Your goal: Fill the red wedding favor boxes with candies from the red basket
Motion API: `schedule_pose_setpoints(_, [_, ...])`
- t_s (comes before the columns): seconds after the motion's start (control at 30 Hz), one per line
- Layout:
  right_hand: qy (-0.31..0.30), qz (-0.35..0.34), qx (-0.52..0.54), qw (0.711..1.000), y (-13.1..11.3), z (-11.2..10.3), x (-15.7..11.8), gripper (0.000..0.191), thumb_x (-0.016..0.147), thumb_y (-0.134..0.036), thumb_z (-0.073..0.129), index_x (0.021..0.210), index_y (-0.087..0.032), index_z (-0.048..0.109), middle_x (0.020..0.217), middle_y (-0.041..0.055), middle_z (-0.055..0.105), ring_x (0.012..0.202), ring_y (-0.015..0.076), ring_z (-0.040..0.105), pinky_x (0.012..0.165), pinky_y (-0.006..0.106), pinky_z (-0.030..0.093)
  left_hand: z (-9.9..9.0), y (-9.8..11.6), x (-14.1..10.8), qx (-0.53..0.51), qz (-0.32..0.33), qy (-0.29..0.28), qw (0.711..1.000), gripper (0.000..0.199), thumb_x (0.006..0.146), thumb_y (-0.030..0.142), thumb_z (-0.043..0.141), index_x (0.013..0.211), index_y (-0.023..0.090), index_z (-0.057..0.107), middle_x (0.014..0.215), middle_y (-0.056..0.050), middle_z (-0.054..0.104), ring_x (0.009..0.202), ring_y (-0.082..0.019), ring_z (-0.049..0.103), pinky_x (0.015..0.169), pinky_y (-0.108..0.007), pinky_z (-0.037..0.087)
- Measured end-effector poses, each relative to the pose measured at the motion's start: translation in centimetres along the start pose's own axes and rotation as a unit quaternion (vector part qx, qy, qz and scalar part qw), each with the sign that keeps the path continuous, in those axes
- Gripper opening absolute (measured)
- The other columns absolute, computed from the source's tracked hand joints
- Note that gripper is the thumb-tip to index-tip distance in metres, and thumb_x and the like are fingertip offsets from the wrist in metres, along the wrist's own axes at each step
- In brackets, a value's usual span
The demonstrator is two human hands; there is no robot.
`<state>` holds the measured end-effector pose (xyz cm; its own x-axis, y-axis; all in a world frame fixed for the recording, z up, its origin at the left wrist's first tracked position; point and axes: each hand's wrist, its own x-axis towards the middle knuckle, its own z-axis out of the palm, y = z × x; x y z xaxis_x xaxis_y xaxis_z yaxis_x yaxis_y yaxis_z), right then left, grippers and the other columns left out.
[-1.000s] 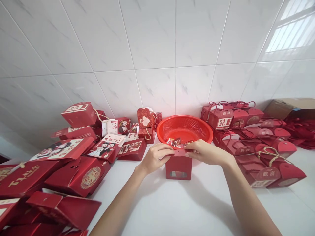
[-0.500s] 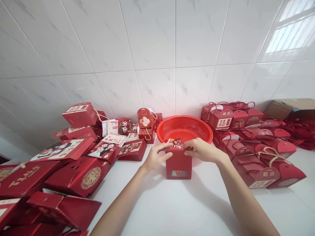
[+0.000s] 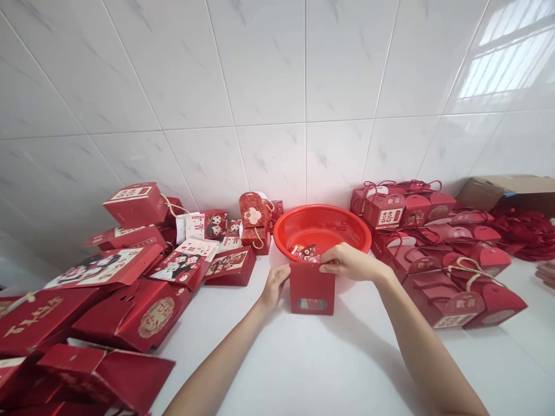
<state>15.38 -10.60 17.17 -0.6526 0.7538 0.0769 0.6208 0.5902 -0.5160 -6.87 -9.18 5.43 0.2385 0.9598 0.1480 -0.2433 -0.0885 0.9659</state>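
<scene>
Left hand point(image 3: 274, 286) gripping the upper left edge of an upright, red, windowed cardboard box point(image 3: 312, 286), long axis vertical, between the hands; right hand point(image 3: 353, 263) pinching its upper right edge, neither hand nearer. Beneath the grip, a smooth white tabletop point(image 3: 281, 358); beyond it, a round red plastic basket point(image 3: 323, 221) and white tiled wall point(image 3: 269, 69).

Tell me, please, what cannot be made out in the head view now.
All in the head view:
Inside of the red windowed gift box: mostly hidden by its own front.
Near wall of the red perforated basket: partly behind that box and the right hand.
Another person's hand: cut off by the right edge.
</scene>
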Motion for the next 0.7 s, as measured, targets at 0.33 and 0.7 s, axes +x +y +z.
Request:
schedule_pose_setpoints(0.33, [0.099,-0.019,0.027,0.995,0.0,-1.9,-1.8,0.04,0.095,-0.044,0.047,0.071,-0.016,0.062,0.068,0.0012,0.057,0.062,0.013,0.045,0.06,0.025,0.037,-1.9,-3.1,1.5,0.017,-0.012,0.135,0.991,0.035,0.071,0.047,0.067,0.069,0.013,0.073,0.074,-0.009,0.075,0.073,-0.024,0.068,0.076,-0.036,0.051])
schedule_pose_setpoints(0.7, [0.69,0.057,-0.019,0.721,2.1,-7.1,-10.8,0.025,0.078,-0.041,0.07,0.086,-0.018,0.073,0.075,0.006,0.068,0.067,0.0196,0.06,0.064,0.033,0.048,-1.7,-3.0,2.0,0.065,-0.01,0.138,0.988,0.033,0.064,0.048,0.065,0.058,0.015,0.07,0.064,-0.009,0.072,0.068,-0.023,0.066,0.071,-0.035,0.051])
